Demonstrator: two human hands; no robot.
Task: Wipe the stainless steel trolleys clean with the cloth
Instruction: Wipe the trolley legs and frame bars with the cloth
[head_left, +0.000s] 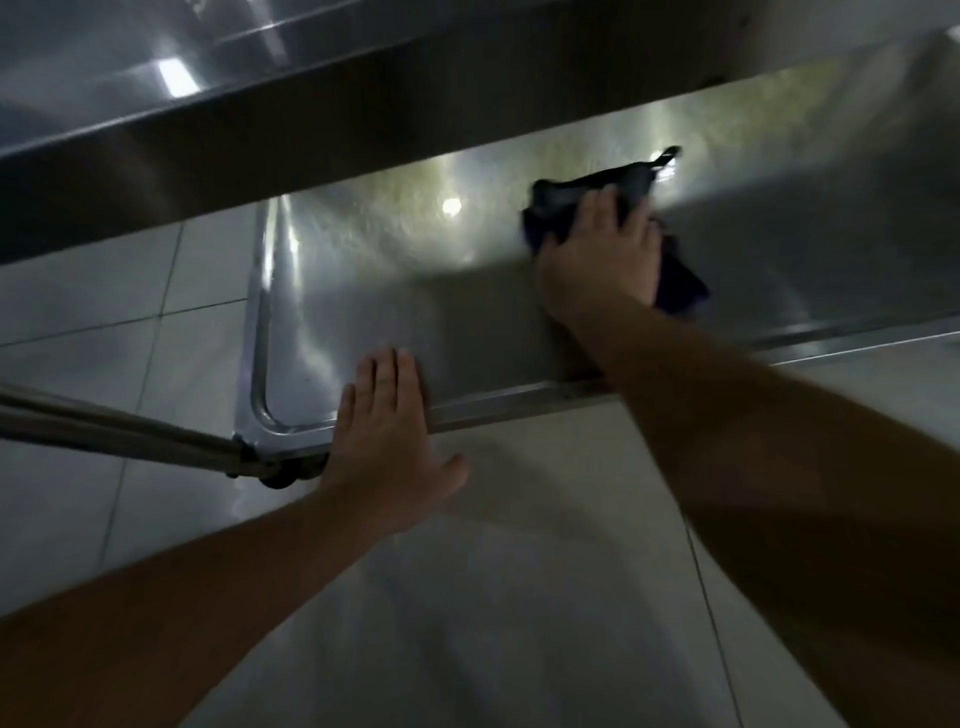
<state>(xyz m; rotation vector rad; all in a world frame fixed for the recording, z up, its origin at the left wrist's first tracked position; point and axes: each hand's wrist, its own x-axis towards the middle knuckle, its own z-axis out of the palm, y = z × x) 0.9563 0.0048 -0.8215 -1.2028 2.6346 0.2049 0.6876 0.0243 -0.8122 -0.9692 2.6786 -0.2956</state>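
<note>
The lower shelf (363, 270) of a stainless steel trolley lies below me, shiny with light reflections. My right hand (597, 254) presses a dark crumpled cloth (582, 195) flat against the shelf, right of its middle. Cloth shows beyond the fingertips and to the right of the palm. My left hand (387, 421) rests flat with straight fingers on the shelf's near rim, close to the front left corner. The upper shelf (208, 104) of the trolley overhangs the far part of the lower one.
A steel leg tube (114, 426) runs from the left edge to the shelf's front left corner, where a dark caster (278, 475) sits. Pale floor tiles (519, 571) surround the trolley on the near and left sides.
</note>
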